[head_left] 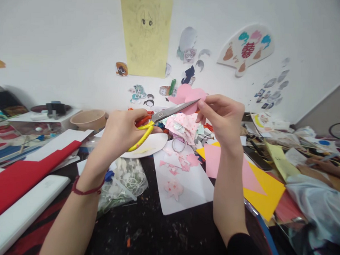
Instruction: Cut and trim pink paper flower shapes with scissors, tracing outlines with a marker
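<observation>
My left hand (128, 129) is wrapped round the yellow and red handles of a pair of scissors (169, 112). The blades point right and lie against a pink paper cutout (189, 94) with rounded lobes. Between thumb and fingers, my right hand (222, 116) pinches that cutout by its right edge, close to the blade tips. Below both hands, a white sheet (181, 204) bears pink paper scraps (180, 161) and a pale pink flower-like piece (174, 188). Whether the blades are fully closed I cannot make out.
A clear bag (123, 185) of white and green bits lies left of the sheet, near a white plate (149, 146). Pink and yellow papers (264, 190) lie right. Red paper (26, 174) and a white box (30, 215) are at left. Another person's hand (329, 164) holds a pen at far right.
</observation>
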`<action>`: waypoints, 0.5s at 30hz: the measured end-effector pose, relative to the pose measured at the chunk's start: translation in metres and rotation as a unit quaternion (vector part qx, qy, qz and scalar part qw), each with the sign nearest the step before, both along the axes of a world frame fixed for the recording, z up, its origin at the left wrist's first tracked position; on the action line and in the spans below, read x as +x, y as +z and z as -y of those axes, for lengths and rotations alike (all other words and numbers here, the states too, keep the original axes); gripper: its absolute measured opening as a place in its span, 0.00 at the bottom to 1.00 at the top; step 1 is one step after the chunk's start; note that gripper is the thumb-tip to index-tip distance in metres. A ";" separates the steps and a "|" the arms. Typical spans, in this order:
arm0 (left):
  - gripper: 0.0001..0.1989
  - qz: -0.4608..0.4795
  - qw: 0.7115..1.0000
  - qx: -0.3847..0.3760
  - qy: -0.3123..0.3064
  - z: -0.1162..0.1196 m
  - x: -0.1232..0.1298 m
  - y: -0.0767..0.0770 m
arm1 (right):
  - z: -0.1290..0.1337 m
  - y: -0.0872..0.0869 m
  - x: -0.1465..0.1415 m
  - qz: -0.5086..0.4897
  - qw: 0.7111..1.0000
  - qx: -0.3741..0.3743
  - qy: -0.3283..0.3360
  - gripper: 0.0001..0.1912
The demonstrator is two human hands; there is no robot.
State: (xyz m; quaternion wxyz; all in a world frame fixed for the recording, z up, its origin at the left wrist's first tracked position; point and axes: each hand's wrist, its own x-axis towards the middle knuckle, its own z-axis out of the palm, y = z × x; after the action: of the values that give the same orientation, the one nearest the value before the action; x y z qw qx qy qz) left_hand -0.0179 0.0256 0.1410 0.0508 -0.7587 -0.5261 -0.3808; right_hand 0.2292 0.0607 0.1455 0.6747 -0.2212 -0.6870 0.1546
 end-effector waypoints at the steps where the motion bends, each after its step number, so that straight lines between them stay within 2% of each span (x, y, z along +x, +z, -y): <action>1: 0.27 -0.005 1.000 0.000 0.005 0.000 0.000 0.000 | -0.001 0.000 -0.001 -0.005 1.000 0.004 -0.001 0.06; 8: 0.23 -0.033 0.999 -0.001 0.041 -0.003 0.003 -0.004 | -0.003 0.000 -0.010 -0.048 0.998 0.006 -0.029 0.05; 15: 0.19 -0.031 0.998 0.024 0.041 -0.003 0.007 -0.009 | -0.006 -0.004 -0.020 -0.096 0.994 -0.002 -0.044 0.04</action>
State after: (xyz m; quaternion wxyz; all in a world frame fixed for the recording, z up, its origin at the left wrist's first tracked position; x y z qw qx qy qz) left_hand -0.0113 0.0288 0.1318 0.1009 -0.7465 -0.5460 -0.3667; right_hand 0.2096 0.0664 0.1418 0.7430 -0.2370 -0.6085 0.1467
